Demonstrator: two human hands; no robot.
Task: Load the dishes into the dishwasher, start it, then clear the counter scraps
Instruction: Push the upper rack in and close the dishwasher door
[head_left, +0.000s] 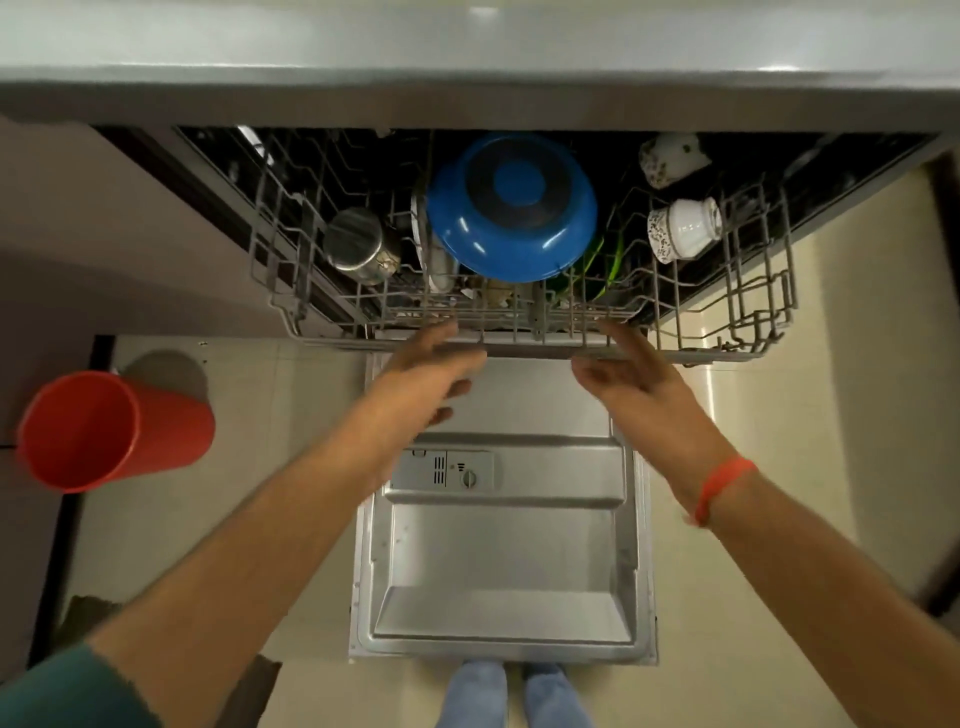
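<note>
Bowl (511, 208) mid-rack (519, 338), steel cup (358, 247) left, mugs (683, 228) right — bin (104, 431) far left

Both forearms are bare. The left hand (431, 371) and right hand (636, 382) wear no gloves or rings. A thin orange-red wristband (719, 488) circles the right wrist. A dark green sleeve (67, 691) ends near the left elbow. Light blue trouser legs (511, 693) show below

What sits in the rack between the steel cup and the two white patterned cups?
In the head view, the upturned blue bowl sits between the steel cup and the white cups.
</note>
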